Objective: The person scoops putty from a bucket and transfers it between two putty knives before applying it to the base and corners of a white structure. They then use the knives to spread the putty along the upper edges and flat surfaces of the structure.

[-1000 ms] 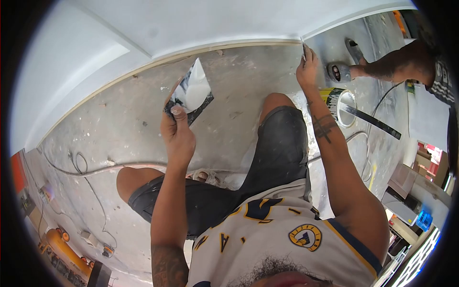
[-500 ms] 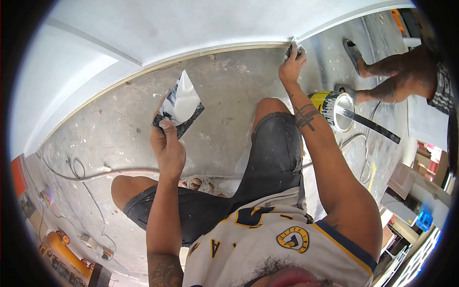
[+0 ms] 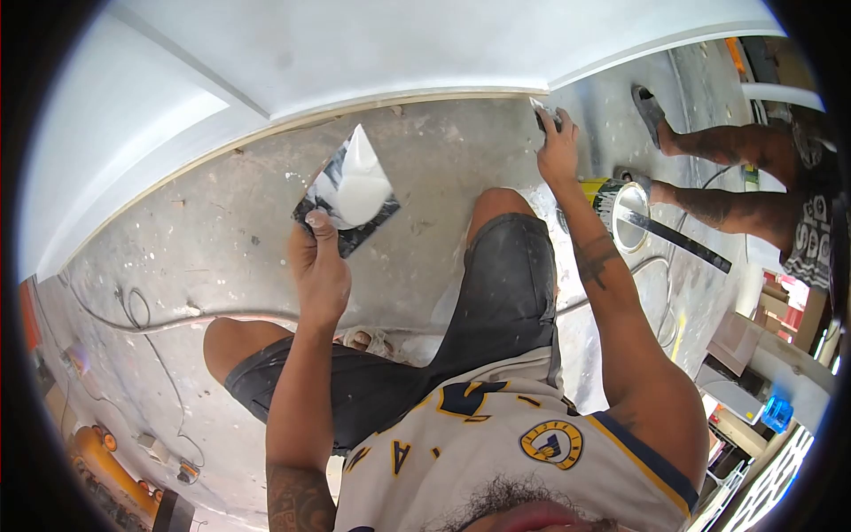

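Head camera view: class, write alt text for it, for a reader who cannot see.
A crouching person holds a putty-loaded trowel in the left hand, while the right hand presses a small scraper at the base of a white wall. An open paint can stands on the concrete floor; another person's legs are beside it.

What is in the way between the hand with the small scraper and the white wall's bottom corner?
Nothing visible. The right hand holds the small putty knife right at the white wall's bottom edge; the yellow paint can sits behind it.
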`<state>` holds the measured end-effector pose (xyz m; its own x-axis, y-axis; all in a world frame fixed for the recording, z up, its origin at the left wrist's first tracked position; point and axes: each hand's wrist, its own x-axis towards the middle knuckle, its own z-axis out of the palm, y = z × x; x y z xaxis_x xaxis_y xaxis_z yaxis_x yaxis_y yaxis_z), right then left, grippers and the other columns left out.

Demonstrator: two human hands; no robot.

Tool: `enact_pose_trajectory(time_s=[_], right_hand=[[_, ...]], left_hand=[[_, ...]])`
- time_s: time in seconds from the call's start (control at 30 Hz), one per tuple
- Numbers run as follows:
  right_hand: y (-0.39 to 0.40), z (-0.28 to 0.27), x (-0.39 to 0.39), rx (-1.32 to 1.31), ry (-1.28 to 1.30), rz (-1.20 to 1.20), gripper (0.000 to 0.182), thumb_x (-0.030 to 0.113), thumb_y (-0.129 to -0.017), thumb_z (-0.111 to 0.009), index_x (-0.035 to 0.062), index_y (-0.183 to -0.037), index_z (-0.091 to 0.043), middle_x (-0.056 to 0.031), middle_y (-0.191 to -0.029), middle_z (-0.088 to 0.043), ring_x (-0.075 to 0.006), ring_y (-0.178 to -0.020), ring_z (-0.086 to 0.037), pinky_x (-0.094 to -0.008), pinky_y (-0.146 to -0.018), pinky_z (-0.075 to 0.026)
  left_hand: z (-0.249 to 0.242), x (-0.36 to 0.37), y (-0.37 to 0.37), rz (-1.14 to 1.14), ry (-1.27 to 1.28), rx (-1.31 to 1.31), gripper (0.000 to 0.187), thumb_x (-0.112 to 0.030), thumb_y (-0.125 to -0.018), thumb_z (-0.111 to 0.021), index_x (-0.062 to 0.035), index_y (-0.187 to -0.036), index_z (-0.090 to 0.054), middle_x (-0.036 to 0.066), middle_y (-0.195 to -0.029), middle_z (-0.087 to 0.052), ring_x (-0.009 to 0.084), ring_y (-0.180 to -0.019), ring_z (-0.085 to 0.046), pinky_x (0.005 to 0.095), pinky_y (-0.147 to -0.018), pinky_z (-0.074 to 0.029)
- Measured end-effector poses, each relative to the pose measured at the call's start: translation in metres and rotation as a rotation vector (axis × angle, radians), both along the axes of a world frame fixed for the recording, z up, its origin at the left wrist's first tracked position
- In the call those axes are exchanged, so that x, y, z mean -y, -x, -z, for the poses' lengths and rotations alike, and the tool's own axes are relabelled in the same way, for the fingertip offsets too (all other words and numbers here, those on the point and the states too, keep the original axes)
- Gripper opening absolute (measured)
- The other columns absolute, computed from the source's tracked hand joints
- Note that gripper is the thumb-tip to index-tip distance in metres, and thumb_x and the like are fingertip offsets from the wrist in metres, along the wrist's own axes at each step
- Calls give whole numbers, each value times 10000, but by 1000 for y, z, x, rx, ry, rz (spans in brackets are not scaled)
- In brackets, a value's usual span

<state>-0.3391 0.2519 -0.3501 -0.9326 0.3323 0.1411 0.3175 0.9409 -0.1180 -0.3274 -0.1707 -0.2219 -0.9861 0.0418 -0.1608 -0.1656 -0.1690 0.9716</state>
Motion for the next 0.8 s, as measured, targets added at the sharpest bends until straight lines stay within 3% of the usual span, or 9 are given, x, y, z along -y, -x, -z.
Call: enact_pose_trajectory(time_s=[0.03,0.13,0.3,0.4,0.47,0.53,0.6,0.67,0.8], right_hand=[[-6,-16,9,-92,77,-79,719,-139,-775,-548,164,-1424,-488,-187,-1440,-401,-443,-1296,-387,-469,-1106,-361],[-21,-85,65,-315,304,-313,689,-172,-789,-494,119,-1414,-496,-208,-1409,-466,-426,-1286,-442,-448,-1089,-392],[-61,-171,174,-417,449,-922,494,-31,-792,-642,227,-1212,-667,-190,-1419,-505,-425,-1276,-510,-501,-1062,-401],[-67,-153,184,-389,443,-943,476,14,-799,-677,227,-1224,-664,-182,-1409,-510,-420,-1251,-522,-479,-1060,-416],[-54,-146,163,-54,160,-688,505,27,-806,-692,195,-1277,-623,-177,-1392,-516,-377,-1222,-546,-461,-1041,-436],[-50,-102,125,-113,727,-356,517,1,-869,-617,125,-1366,-543,-176,-1337,-544,-324,-1187,-571,-442,-998,-483],[-24,-68,81,-343,1233,213,453,-26,-930,-472,15,-1381,-456,-176,-1314,-541,-307,-1199,-560,-458,-994,-525],[-11,-38,20,-754,1866,554,340,11,-976,-383,-47,-1302,-458,-199,-1286,-543,-353,-1201,-556,-502,-976,-555],[17,5,-43,-781,2080,717,288,37,-959,-433,-20,-1237,-480,-217,-1233,-557,-400,-1178,-560,-570,-973,-545]], left_hand=[[-4,0,1,-7,-3,-2,475,-358,-1076,-444,25,-1343,-534,89,-1232,-642,157,-1119,-594,316,-997,-449],[-18,-2,7,91,-701,575,404,-317,-1061,-470,2,-1297,-543,120,-1234,-640,219,-1141,-640,408,-971,-533],[-16,-14,-11,221,-811,854,439,-336,-1019,-548,-2,-1304,-551,133,-1167,-683,226,-1008,-698,378,-885,-573],[-29,-16,-18,274,-873,763,434,-360,-1018,-548,-26,-1295,-542,95,-1157,-675,212,-993,-698,379,-868,-576],[-35,-8,-12,221,-863,715,444,-363,-1016,-549,-19,-1296,-550,104,-1154,-678,222,-993,-695,381,-875,-570],[-40,0,-5,149,-873,601,450,-364,-1027,-527,-15,-1309,-552,105,-1166,-679,238,-1007,-689,395,-891,-562],[-47,8,2,111,-859,582,451,-373,-1030,-518,-27,-1318,-537,101,-1180,-667,228,-1039,-678,388,-916,-551],[-45,15,4,66,-844,562,449,-372,-1040,-498,-31,-1331,-517,99,-1213,-648,224,-1099,-655,392,-960,-526],[-36,20,8,50,-865,528,440,-357,-1045,-490,-22,-1328,-520,98,-1218,-649,222,-1090,-658,388,-953,-527]])
